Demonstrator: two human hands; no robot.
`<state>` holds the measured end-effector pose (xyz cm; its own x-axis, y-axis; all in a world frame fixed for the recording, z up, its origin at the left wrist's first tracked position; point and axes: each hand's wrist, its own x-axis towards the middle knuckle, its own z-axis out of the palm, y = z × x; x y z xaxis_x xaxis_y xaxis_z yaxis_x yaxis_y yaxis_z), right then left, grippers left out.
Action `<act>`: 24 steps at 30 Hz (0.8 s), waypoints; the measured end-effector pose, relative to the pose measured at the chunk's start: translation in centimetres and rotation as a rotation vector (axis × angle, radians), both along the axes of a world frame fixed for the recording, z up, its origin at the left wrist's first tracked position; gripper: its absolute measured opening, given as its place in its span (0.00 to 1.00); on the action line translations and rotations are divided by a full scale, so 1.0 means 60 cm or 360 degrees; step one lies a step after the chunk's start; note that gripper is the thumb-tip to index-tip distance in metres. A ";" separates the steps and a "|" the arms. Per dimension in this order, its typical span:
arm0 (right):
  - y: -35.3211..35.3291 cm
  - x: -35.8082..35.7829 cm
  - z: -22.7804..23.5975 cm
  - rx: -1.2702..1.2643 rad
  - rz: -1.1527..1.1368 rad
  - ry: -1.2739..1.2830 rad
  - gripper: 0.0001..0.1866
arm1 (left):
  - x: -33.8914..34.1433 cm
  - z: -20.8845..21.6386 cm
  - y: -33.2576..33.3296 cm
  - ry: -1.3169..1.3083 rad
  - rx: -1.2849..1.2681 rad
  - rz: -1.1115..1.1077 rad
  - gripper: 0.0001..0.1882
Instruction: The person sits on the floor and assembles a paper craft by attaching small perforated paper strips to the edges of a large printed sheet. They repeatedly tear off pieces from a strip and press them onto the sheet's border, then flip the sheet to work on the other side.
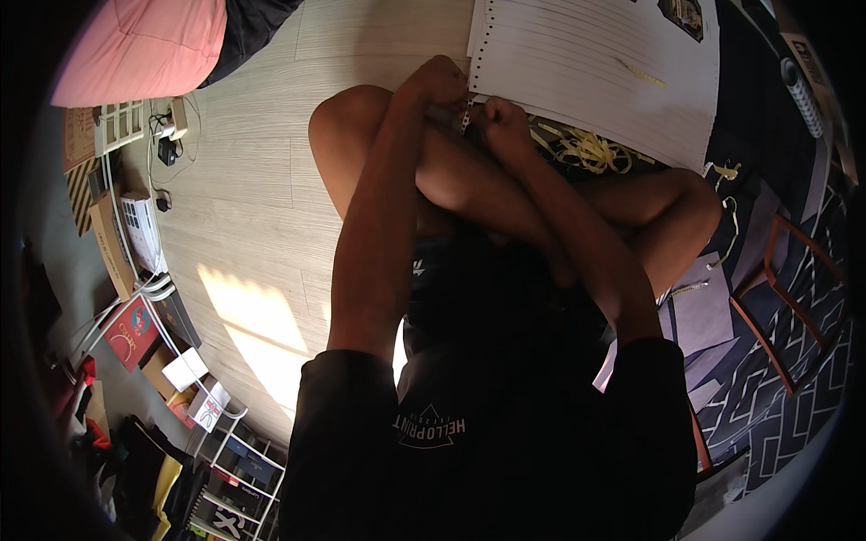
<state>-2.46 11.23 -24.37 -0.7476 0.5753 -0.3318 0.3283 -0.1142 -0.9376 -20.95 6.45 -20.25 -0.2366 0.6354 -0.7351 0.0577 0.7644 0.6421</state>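
Just above my crossed legs, my left hand (442, 83) and my right hand (502, 126) are close together, both with fingers curled shut. A short, narrow, light-and-dark strip (467, 115) shows between them; its kind is too small to tell. What the fingertips pinch is hidden. Beside the hands lies a large lined paper sheet (559, 77) with punched holes along its left edge. A thin yellow strip (642, 72) rests on it. Right of my right hand, a loose tangle of yellow ribbon (595, 149) lies under the sheet's near edge.
A pink cushion (144, 50) is at the far left. Cables and a black adapter (167, 151) lie on the wood floor (244, 180). A white rack (239, 469) and boxes line the left. On the right are a spiral-bound item (801, 97), grey sheets (699, 307) and a brown frame (762, 329).
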 end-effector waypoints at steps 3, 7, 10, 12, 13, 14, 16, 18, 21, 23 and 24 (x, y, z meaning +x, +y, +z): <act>0.006 0.008 -0.007 0.0144 0.0028 0.0079 0.16 | 0.000 0.005 0.000 -0.0052 0.0016 0.0026 0.08; -0.002 -0.003 0.025 -0.0010 -0.0108 -0.0155 0.08 | -0.004 -0.011 -0.003 -0.0017 0.0018 0.0052 0.09; 0.003 -0.005 0.088 -0.0698 -0.0222 -0.0369 0.05 | -0.005 -0.020 -0.005 0.0013 -0.0003 0.0051 0.09; 0.013 0.002 0.084 -0.0893 -0.0215 -0.0356 0.06 | -0.003 -0.016 0.000 -0.0013 -0.0004 0.0068 0.08; 0.014 0.003 0.081 -0.0954 -0.0268 -0.0353 0.06 | -0.003 -0.012 0.002 -0.0048 0.0002 0.0097 0.08; 0.013 0.002 0.078 -0.1014 -0.0321 -0.0350 0.07 | -0.002 -0.008 0.002 -0.0082 0.0007 0.0126 0.10; 0.006 -0.007 0.082 -0.1175 -0.0386 -0.0300 0.08 | -0.019 -0.024 -0.012 0.0047 0.0110 -0.0130 0.11; 0.008 -0.011 0.086 -0.1354 -0.0469 -0.0222 0.10 | -0.019 -0.026 -0.011 0.0017 0.0106 -0.0128 0.10; 0.012 -0.014 0.072 -0.1372 -0.0470 -0.0179 0.11 | -0.004 0.015 0.002 -0.0159 0.0020 0.0130 0.10; 0.008 -0.017 0.074 -0.1362 -0.0469 -0.0140 0.10 | -0.005 0.015 -0.008 -0.0153 0.0069 0.0123 0.11; 0.007 -0.017 0.075 -0.1355 -0.0474 -0.0124 0.09 | -0.005 0.017 -0.009 -0.0154 0.0065 0.0135 0.11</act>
<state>-3.48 11.64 -19.87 -0.5647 0.2781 -0.7770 0.2329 -0.8495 -0.4734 -21.22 5.92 -19.25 -0.2202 0.6461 -0.7308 -0.0697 0.7369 0.6724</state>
